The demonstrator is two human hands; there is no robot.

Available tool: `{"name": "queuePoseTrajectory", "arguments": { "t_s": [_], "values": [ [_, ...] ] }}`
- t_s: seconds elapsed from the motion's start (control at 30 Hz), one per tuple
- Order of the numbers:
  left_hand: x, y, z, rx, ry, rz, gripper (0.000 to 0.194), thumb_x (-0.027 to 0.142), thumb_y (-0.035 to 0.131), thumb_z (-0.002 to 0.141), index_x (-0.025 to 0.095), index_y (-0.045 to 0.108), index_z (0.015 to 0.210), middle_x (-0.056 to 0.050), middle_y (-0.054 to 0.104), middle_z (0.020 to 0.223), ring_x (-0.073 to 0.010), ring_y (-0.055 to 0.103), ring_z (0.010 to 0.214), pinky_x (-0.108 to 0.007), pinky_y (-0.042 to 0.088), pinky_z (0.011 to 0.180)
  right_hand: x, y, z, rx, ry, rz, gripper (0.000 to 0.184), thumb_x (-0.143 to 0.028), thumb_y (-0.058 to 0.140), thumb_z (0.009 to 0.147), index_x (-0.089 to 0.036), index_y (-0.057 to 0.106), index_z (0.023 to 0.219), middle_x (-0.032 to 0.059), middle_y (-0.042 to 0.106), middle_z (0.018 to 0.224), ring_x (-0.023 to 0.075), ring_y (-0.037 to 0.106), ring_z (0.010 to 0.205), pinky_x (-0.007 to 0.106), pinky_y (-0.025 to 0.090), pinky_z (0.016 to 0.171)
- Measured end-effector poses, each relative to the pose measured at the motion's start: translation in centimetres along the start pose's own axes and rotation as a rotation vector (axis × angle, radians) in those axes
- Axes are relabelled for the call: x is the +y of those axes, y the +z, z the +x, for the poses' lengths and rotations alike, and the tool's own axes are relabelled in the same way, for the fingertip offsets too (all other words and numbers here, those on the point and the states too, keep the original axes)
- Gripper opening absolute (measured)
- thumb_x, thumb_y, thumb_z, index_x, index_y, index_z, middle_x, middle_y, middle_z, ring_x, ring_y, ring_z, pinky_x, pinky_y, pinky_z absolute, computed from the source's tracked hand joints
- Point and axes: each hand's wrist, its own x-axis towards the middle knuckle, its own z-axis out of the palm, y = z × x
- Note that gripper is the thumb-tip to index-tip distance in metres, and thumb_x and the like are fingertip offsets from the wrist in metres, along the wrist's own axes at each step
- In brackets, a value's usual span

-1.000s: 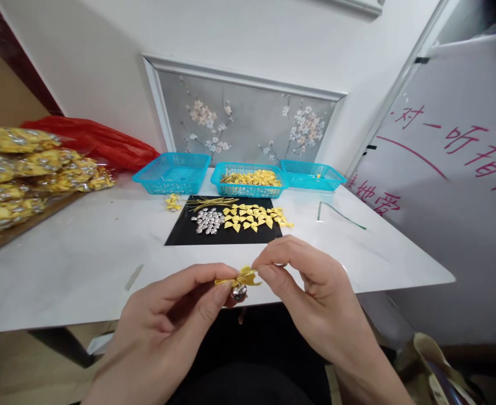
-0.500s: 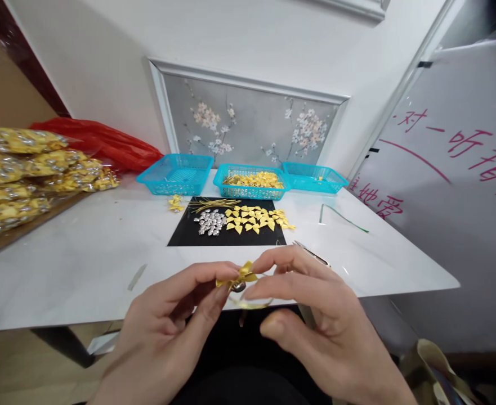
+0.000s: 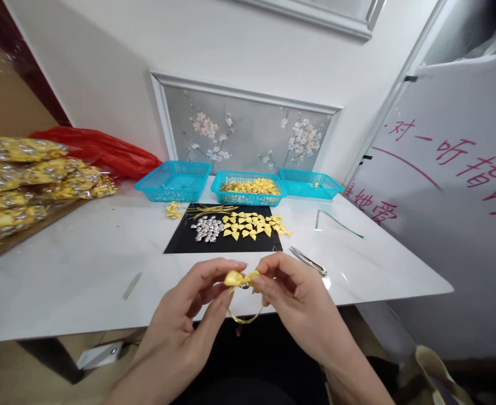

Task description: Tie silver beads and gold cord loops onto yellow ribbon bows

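A yellow ribbon bow (image 3: 234, 278) is held up between my two hands, over the table's front edge. My left hand (image 3: 188, 315) pinches its left side with thumb and fingers. The fingertips of my right hand (image 3: 298, 292) close on its right side. Under the knot a small silver bell (image 3: 245, 286) shows in part. A thin gold cord (image 3: 245, 321) hangs from the bow in a loop below the fingers. Beyond the hands, silver bells (image 3: 208, 229) and yellow bows (image 3: 251, 225) lie on a black mat (image 3: 180, 242), with gold cords (image 3: 209, 210) along its back edge.
Three blue baskets stand at the back: left (image 3: 174, 180), middle (image 3: 248, 198) with yellow bows, right (image 3: 311, 185). Thread snips (image 3: 309, 260) and a green ribbon (image 3: 340, 222) lie on the right. Bagged bows (image 3: 19, 174) and a red bag (image 3: 104, 149) fill the left.
My right hand has closed from spread fingers to a pinch on the bow's right side. The bow now faces up more squarely, and the cord loop hangs lower. The view has shifted slightly.
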Motion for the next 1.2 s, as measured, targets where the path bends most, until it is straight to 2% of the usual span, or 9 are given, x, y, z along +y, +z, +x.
{"name": "queuePoseTrajectory", "arguments": {
  "t_s": [0.13, 0.3, 0.43, 0.6, 0.77, 0.9, 1.03, 1.13, 1.2],
  "values": [
    [0.3, 0.1, -0.1, 0.080, -0.119, -0.067, 0.022, 0.034, 0.068, 0.089, 0.038, 0.067, 0.111, 0.004, 0.069, 0.118, -0.0189, 0.068, 0.110, -0.026, 0.054, 0.099, 0.3, 0.1, -0.3, 0.041, -0.048, 0.007, 0.012, -0.029, 0.060, 0.094, -0.020, 0.061, 0.085, -0.0033, 0.059, 0.074, 0.0100, 0.053, 0.063, 0.021, 0.044, 0.058],
    [0.6, 0.5, 0.3, 0.025, -0.197, -0.085, 0.012, 0.038, 0.074, 0.083, 0.028, 0.070, 0.090, 0.002, 0.068, 0.089, -0.0174, 0.071, 0.076, -0.022, 0.061, 0.066, 0.4, 0.7, -0.6, 0.075, -0.104, -0.024, 0.011, -0.026, 0.060, 0.094, -0.020, 0.062, 0.085, -0.0022, 0.060, 0.076, 0.0109, 0.055, 0.065, 0.022, 0.046, 0.059],
    [1.1, 0.7, 0.7, 0.064, -0.133, -0.047, 0.011, 0.036, 0.073, 0.083, 0.027, 0.071, 0.077, 0.003, 0.067, 0.073, -0.0145, 0.065, 0.066, -0.018, 0.055, 0.057, 0.3, 1.0, -0.7, 0.104, -0.121, -0.022, 0.009, -0.022, 0.060, 0.093, -0.019, 0.062, 0.085, -0.0018, 0.062, 0.075, 0.0107, 0.058, 0.063, 0.022, 0.048, 0.060],
    [1.1, 1.0, 0.6, 0.105, -0.210, -0.123, 0.009, 0.029, 0.077, 0.076, 0.028, 0.075, 0.084, 0.002, 0.074, 0.080, -0.0150, 0.070, 0.069, -0.018, 0.058, 0.060, 0.4, 1.5, -0.9, 0.144, -0.101, 0.087, 0.009, -0.024, 0.061, 0.094, -0.019, 0.063, 0.087, -0.0020, 0.062, 0.075, 0.0089, 0.059, 0.061, 0.018, 0.051, 0.058],
    [0.7, 1.0, 0.4, 0.110, -0.127, -0.148, 0.008, 0.022, 0.076, 0.077, 0.029, 0.074, 0.083, 0.004, 0.070, 0.083, -0.0145, 0.069, 0.078, -0.017, 0.058, 0.067, 0.5, 1.7, -1.1, 0.166, -0.102, 0.105, 0.011, -0.026, 0.061, 0.094, -0.019, 0.063, 0.086, -0.0018, 0.062, 0.074, 0.0086, 0.059, 0.061, 0.017, 0.051, 0.057],
    [0.8, 1.1, 0.5, 0.108, -0.156, -0.165, 0.005, 0.025, 0.076, 0.078, 0.026, 0.071, 0.078, 0.004, 0.067, 0.076, -0.0129, 0.065, 0.069, -0.018, 0.056, 0.061, 0.8, 2.0, -1.1, 0.186, -0.130, 0.094, 0.010, -0.025, 0.060, 0.096, -0.020, 0.063, 0.088, -0.0010, 0.065, 0.078, 0.0097, 0.061, 0.062, 0.018, 0.052, 0.058],
    [0.6, 1.2, 0.3, 0.096, -0.220, -0.222, 0.009, 0.031, 0.075, 0.081, 0.024, 0.069, 0.081, 0.004, 0.065, 0.073, -0.0131, 0.062, 0.064, -0.019, 0.052, 0.057, 1.8, 2.6, -1.2, 0.243, -0.260, -0.087, 0.012, -0.022, 0.058, 0.097, -0.021, 0.064, 0.087, -0.0010, 0.064, 0.076, 0.0116, 0.061, 0.063, 0.021, 0.050, 0.058],
    [0.5, 1.1, 0.1, 0.096, -0.208, -0.250, 0.010, 0.029, 0.075, 0.081, 0.023, 0.067, 0.079, 0.002, 0.063, 0.076, -0.0144, 0.060, 0.068, -0.022, 0.052, 0.060, 2.7, 3.2, -1.3, 0.305, -0.401, -0.220, 0.015, -0.018, 0.055, 0.098, -0.023, 0.066, 0.088, -0.0002, 0.066, 0.078, 0.0133, 0.062, 0.066, 0.023, 0.051, 0.063],
    [0.4, 0.8, 0.1, 0.102, -0.188, -0.238, 0.012, 0.029, 0.074, 0.082, 0.022, 0.067, 0.076, 0.001, 0.061, 0.077, -0.0149, 0.059, 0.069, -0.023, 0.052, 0.061, 3.2, 3.6, -1.2, 0.325, -0.420, -0.255, 0.015, -0.020, 0.055, 0.098, -0.024, 0.067, 0.090, 0.0011, 0.068, 0.081, 0.0153, 0.063, 0.070, 0.025, 0.053, 0.068]
  ]
}}
